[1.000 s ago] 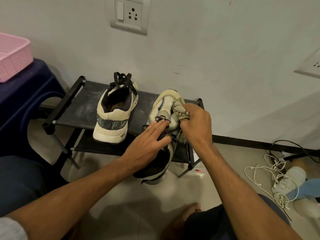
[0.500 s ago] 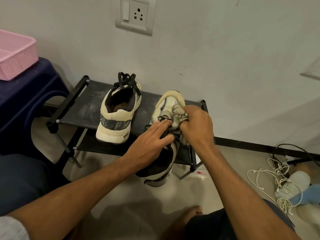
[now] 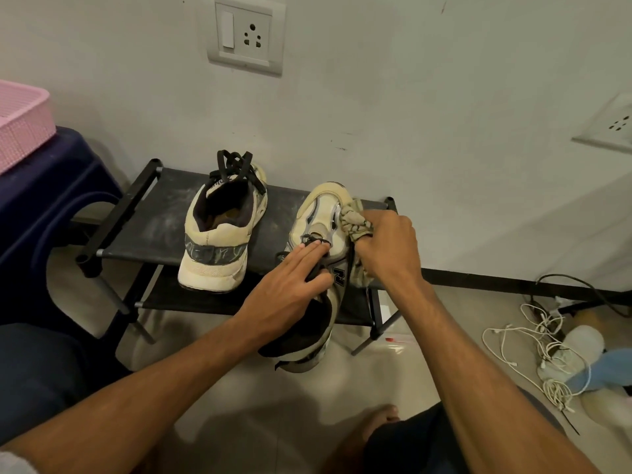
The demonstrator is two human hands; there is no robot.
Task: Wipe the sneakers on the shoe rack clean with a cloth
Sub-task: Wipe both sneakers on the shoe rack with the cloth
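Two cream sneakers with black laces sit on a low black shoe rack (image 3: 143, 227) against the wall. The left sneaker (image 3: 222, 230) stands heel toward me, untouched. The right sneaker (image 3: 321, 213) juts over the rack's front edge, toe to the wall. My left hand (image 3: 290, 289) lies flat on its laces and tongue, fingers straight, steadying it. My right hand (image 3: 386, 248) grips a crumpled beige patterned cloth (image 3: 354, 222) and presses it against the sneaker's right side near the toe.
A dark blue stool (image 3: 44, 200) with a pink basket (image 3: 20, 124) stands at the left. White tangled cables (image 3: 533, 347) and soft items lie on the floor at the right. A wall socket (image 3: 246, 35) is above the rack. My bare foot (image 3: 369, 425) is on the floor below.
My right hand with the cloth has slid a little along the right sneaker's side toward the toe. My left hand stays on the laces.
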